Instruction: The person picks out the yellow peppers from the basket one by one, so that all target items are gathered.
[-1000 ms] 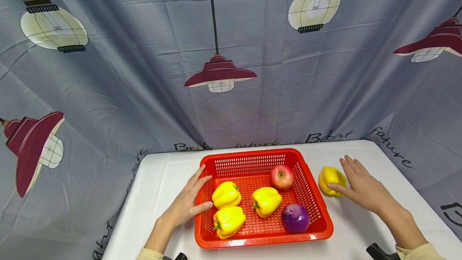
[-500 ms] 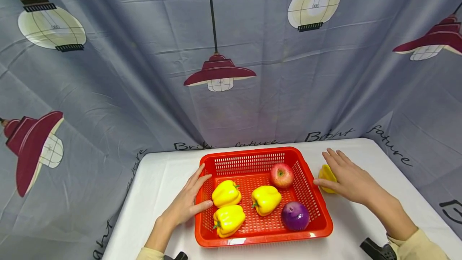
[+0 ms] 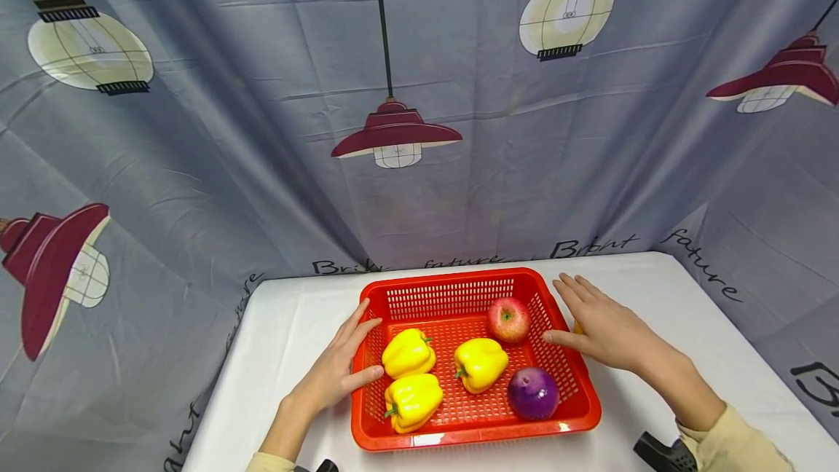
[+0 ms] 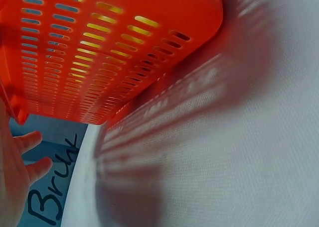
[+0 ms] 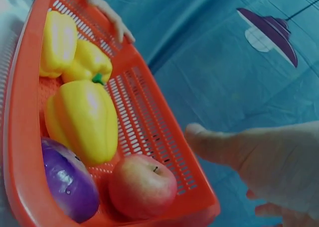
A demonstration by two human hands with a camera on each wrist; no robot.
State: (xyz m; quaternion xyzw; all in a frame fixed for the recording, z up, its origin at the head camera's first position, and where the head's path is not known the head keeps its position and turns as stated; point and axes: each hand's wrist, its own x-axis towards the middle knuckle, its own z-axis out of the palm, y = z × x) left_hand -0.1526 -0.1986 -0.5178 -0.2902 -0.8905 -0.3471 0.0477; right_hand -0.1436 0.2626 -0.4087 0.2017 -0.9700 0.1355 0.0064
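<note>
A red slotted plastic basket [image 3: 459, 441] sits on the white table. My left hand [image 3: 337, 366] is at its left rim, fingers spread, thumb reaching over the edge; whether it touches is hard to tell. Extended fingers of that hand [image 4: 20, 172] show beside the basket wall in the left wrist view. My right hand [image 3: 606, 326], fingers fairly straight, hovers by the right rim with its thumb over it. Beneath this hand a yellow bell pepper [image 3: 579, 328] on the table is almost wholly hidden. Inside the basket lie yellow bell peppers [image 3: 481, 365], a red apple [image 5: 143, 186] and a purple round vegetable [image 3: 533, 393].
The white-covered table [image 3: 295, 326] extends around the basket on both sides. Behind it hangs a grey-blue curtain [image 3: 262, 130] printed with lamps and lettering. Black wrist devices [image 3: 665, 452] sit at the cuffs.
My right hand has moved left, from beside the loose yellow bell pepper to the basket's right rim, covering most of the pepper. My left hand and the basket's contents have stayed put.
</note>
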